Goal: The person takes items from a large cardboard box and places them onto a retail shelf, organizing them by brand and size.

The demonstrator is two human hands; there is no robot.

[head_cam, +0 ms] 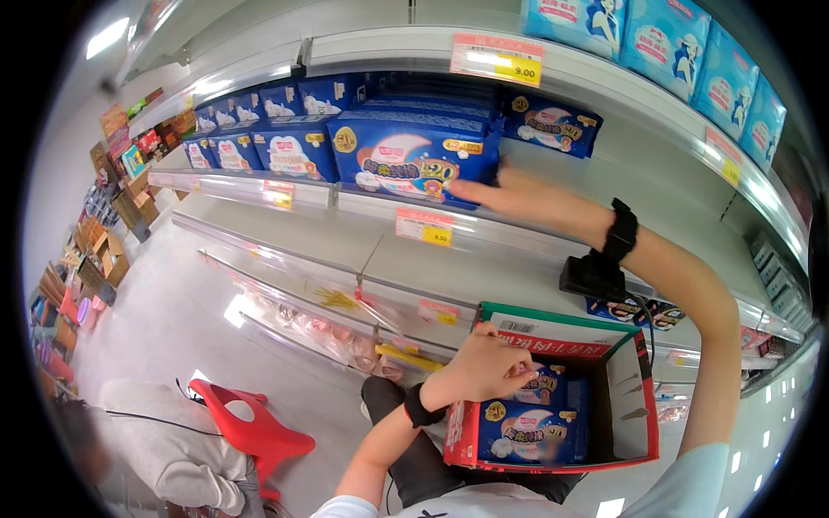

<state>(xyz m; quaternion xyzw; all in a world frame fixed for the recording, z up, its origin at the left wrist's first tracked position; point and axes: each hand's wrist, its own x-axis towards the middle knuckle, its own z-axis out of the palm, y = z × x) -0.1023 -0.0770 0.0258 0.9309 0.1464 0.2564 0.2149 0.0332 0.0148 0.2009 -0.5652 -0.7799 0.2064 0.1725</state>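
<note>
My right hand [495, 191] is at the front right corner of a large blue sanitary pad pack [401, 152] on the middle shelf, its thumb over the front face; the other fingers are partly hidden and blurred. Behind that pack more blue packs stand in a row, and a smaller blue pack [550, 126] stands to the right. My left hand [482, 366] is over the left part of an open cardboard box [647, 401] on my lap, fingers curled above the packs. Inside the box lie several blue packs [528, 430]. Whether the left fingers hold anything is not clear.
Shelf edges [382, 207] with price tags run across the view. Light blue packs [664, 48] stand on the upper shelf. A red plastic stool [252, 421] and a person in a grey top [168, 434] are at lower left. Cartons [110, 256] and goods line the far left.
</note>
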